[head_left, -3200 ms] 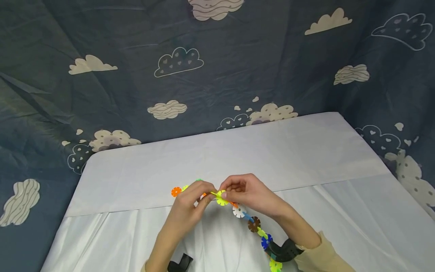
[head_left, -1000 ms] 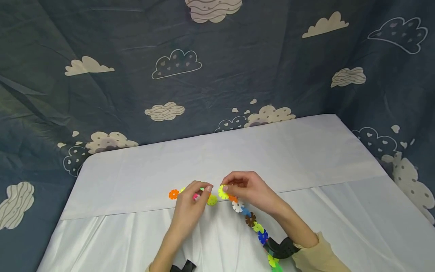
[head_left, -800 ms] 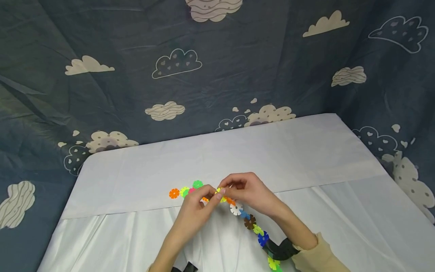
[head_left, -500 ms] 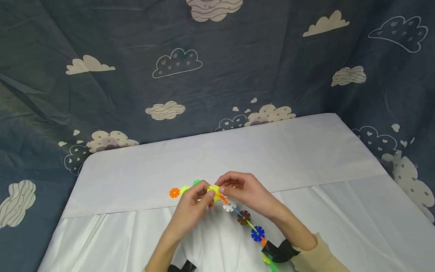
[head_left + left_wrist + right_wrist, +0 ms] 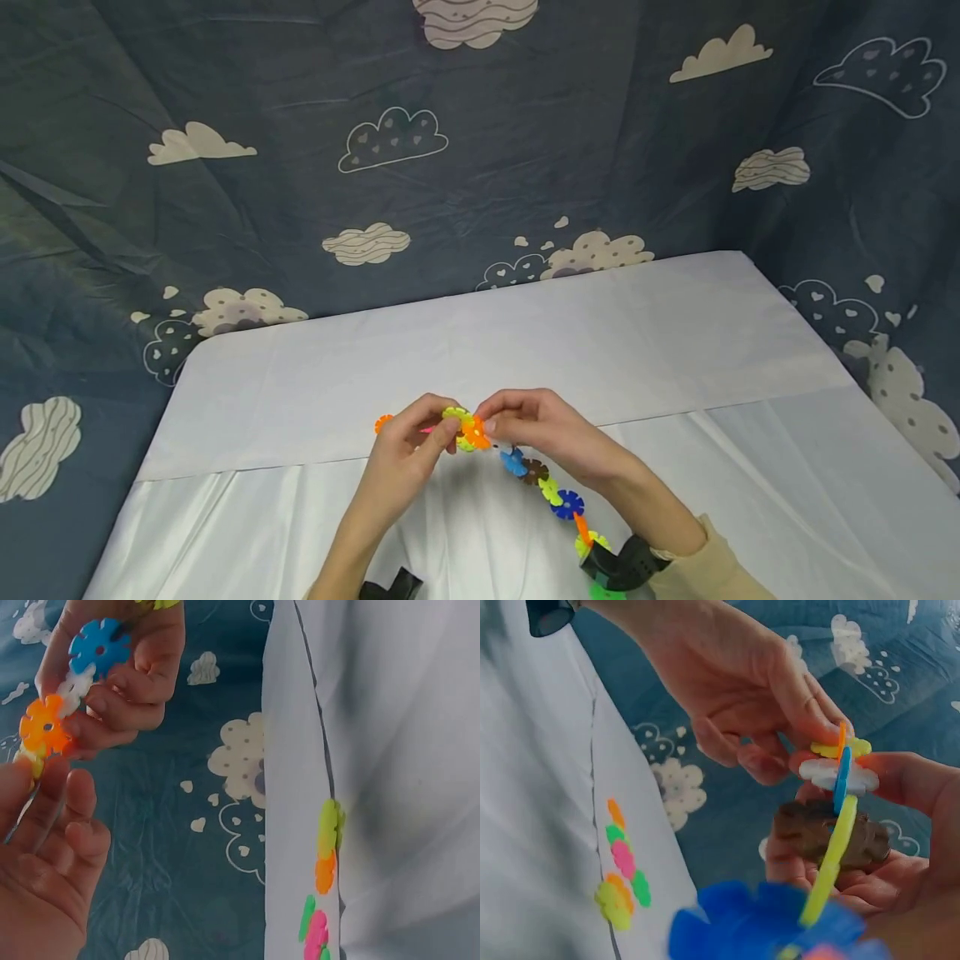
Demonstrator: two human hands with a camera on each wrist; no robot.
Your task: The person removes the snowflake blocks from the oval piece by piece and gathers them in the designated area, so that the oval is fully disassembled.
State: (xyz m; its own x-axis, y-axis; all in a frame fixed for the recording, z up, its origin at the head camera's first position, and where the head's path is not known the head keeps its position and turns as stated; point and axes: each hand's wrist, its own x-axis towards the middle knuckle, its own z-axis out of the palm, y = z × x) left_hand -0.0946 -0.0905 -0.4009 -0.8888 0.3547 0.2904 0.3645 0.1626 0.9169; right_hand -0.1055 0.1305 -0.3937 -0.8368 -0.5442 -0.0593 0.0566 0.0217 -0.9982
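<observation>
Both hands hold one end of a chain of slotted flower-shaped plastic discs above the table. My left hand (image 5: pixel 405 450) pinches the yellow disc (image 5: pixel 456 414) at the end between thumb and fingers. Close beside it, my right hand (image 5: pixel 555 437) pinches the chain at the orange disc (image 5: pixel 476 432). From there the chain hangs toward the right wrist, through a white disc (image 5: pixel 838 775), a light blue disc (image 5: pixel 100 648), a brown disc (image 5: pixel 535 472) and a dark blue disc (image 5: pixel 567 504). Its lower part passes behind the right wrist's black strap.
Several loose discs lie on the white-covered table behind the left hand, among them a pink disc (image 5: pixel 622 859), a yellow-green disc (image 5: pixel 613 906) and an orange disc (image 5: pixel 325 871). A dark cloud-patterned cloth (image 5: pixel 525 167) hangs behind the table.
The hands were apart one second ago, then came together at the yellow end disc. The chain has shifted left and turned; my left hand now grips its yellow end, my right the orange disc.
</observation>
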